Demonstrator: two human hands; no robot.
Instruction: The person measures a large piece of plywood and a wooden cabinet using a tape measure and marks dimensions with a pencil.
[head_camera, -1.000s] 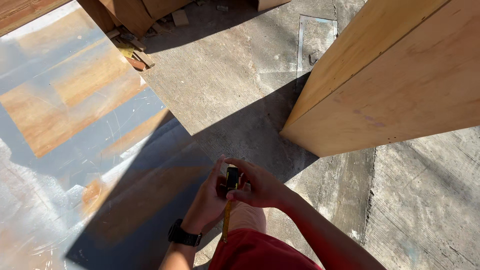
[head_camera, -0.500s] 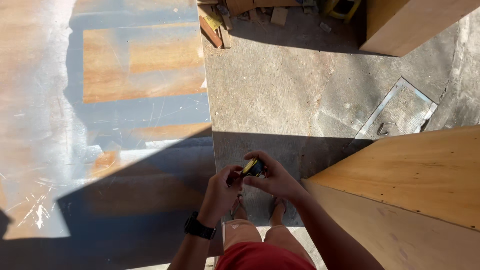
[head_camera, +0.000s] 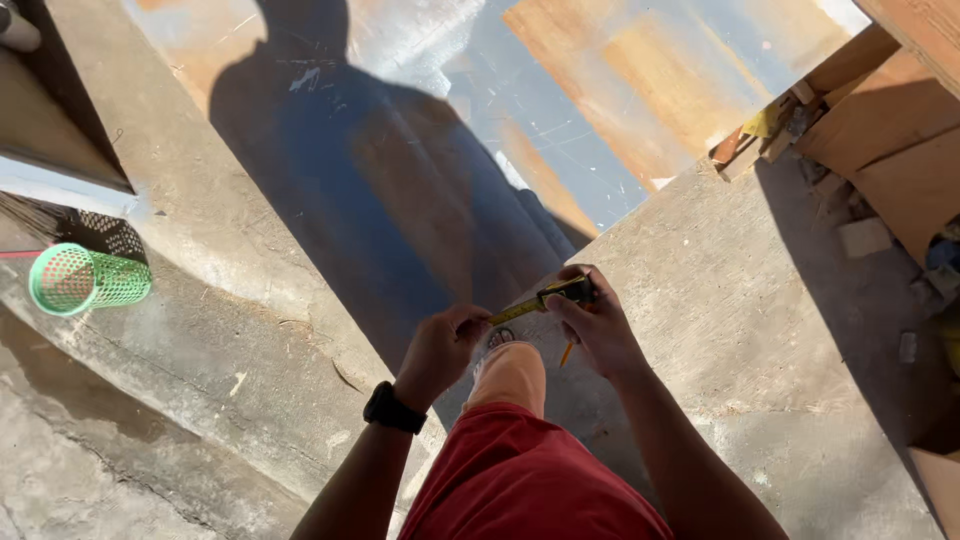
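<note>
My right hand (head_camera: 598, 325) grips a small black and yellow tape measure (head_camera: 570, 291) at waist height. My left hand (head_camera: 444, 348) pinches the end of its yellow blade (head_camera: 520, 310), a short length pulled out between the two hands. A black watch (head_camera: 393, 409) sits on my left wrist. Below the hands are my red shorts (head_camera: 520, 475) and one raised knee. A large glossy board (head_camera: 440, 110) lies on the concrete floor (head_camera: 740, 330) ahead, with my shadow across it.
A green mesh basket (head_camera: 85, 280) lies on its side at the left. Wooden offcuts and plywood panels (head_camera: 880, 130) are piled at the upper right. A plywood corner (head_camera: 940, 480) shows at the lower right.
The view has swung round to the left; the big plywood box has left the frame. The hands have drawn apart, pulling a short stretch of blade out of the tape measure.
</note>
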